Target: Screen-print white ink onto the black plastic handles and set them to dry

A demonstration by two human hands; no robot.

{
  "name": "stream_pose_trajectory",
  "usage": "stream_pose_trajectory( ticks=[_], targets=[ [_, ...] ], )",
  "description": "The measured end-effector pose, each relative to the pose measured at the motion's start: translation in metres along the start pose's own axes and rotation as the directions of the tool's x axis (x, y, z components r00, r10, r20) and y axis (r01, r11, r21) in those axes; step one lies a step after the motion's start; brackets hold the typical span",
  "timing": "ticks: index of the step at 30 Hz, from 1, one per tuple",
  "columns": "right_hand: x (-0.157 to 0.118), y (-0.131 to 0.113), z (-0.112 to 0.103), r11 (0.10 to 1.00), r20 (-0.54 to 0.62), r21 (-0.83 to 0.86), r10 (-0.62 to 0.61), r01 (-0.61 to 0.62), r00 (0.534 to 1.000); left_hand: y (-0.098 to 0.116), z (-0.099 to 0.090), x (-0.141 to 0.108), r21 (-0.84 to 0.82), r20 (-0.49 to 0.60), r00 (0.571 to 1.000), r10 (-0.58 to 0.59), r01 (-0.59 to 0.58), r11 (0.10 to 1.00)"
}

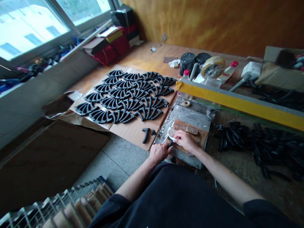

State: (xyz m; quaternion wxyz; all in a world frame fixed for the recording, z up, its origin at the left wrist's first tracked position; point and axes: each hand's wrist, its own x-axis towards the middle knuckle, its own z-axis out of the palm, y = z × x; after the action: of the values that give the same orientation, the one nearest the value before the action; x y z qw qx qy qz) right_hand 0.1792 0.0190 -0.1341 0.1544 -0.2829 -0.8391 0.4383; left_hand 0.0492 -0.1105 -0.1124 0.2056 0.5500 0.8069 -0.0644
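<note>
My left hand [159, 152] is closed around a curved black plastic handle [170, 143], whose upper end shows past the fingers. Close beside it, my right hand [186, 141] pinches a crumpled white cloth [171, 132] against the top of that handle. Both hands are over a worn grey metal plate [204, 117] with a wooden block [180, 123] on it. One loose black handle [145, 135] and a small black piece [153, 132] lie on the cardboard to the left.
Rows of black handles [133, 93] cover the cardboard sheet [123, 129]. More black parts [268, 145] are heaped at right, below a yellow-faced bar [237, 103]. Behind stand dark tubs [187, 61], a tape roll [213, 66] and a mallet [250, 71].
</note>
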Motion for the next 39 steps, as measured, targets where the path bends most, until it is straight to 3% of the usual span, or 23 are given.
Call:
stream_pose_trajectory(
  ticks=[4,7,10,17,22,25,27,29,31,33,36,39],
  targets=[
    [0.025,-0.001,0.004,0.999,0.12,-0.043,0.023,-0.018,0.993,0.0,-0.002,0.0,-0.007,0.019,1.0,0.0,0.0,1.0],
    [0.04,-0.005,0.011,0.999,0.127,-0.045,0.017,-0.011,0.992,-0.002,-0.001,0.001,0.022,0.011,0.999,0.039,-0.04,0.999],
    [0.042,-0.006,0.009,0.998,0.131,-0.05,-0.023,0.03,0.991,-0.003,0.001,0.0,0.037,0.008,0.998,0.054,-0.055,0.998],
    [0.039,0.0,-0.003,0.99,0.284,-0.023,-0.128,0.14,0.95,-0.001,-0.002,-0.001,-0.048,0.01,1.0,0.02,-0.02,0.999],
    [0.058,-0.006,0.013,0.993,0.051,-0.093,-0.068,0.073,0.996,-0.002,-0.006,-0.001,-0.04,0.03,0.999,0.029,-0.028,0.999],
    [0.056,-0.008,0.004,0.995,-0.058,-0.071,-0.076,0.072,0.995,-0.002,-0.006,-0.001,-0.028,0.032,0.999,0.026,-0.025,0.999],
    [0.046,-0.008,-0.008,0.99,-0.002,-0.059,-0.125,0.125,0.992,-0.002,-0.005,-0.001,-0.024,0.029,0.999,0.029,-0.028,0.999],
    [0.033,-0.007,-0.016,0.983,0.129,-0.061,-0.164,0.173,0.978,-0.002,-0.005,0.0,-0.028,0.025,0.999,0.031,-0.03,0.999],
    [0.024,-0.006,-0.014,0.981,0.224,-0.067,-0.165,0.184,0.961,-0.002,-0.004,0.0,-0.037,0.02,0.999,0.031,-0.03,0.999],
    [0.024,-0.007,-0.004,0.982,0.224,-0.091,-0.14,0.163,0.965,-0.002,-0.004,0.0,-0.04,0.019,0.999,0.028,-0.028,0.999],
    [0.041,-0.011,0.014,0.986,0.115,-0.12,-0.099,0.113,0.988,-0.001,-0.006,0.0,-0.019,0.031,0.999,0.02,-0.019,1.0],
    [0.056,-0.01,0.015,0.996,-0.109,-0.077,-0.058,0.05,0.992,0.0,-0.008,-0.001,0.012,0.047,0.999,0.015,-0.016,1.0]
  ],
)
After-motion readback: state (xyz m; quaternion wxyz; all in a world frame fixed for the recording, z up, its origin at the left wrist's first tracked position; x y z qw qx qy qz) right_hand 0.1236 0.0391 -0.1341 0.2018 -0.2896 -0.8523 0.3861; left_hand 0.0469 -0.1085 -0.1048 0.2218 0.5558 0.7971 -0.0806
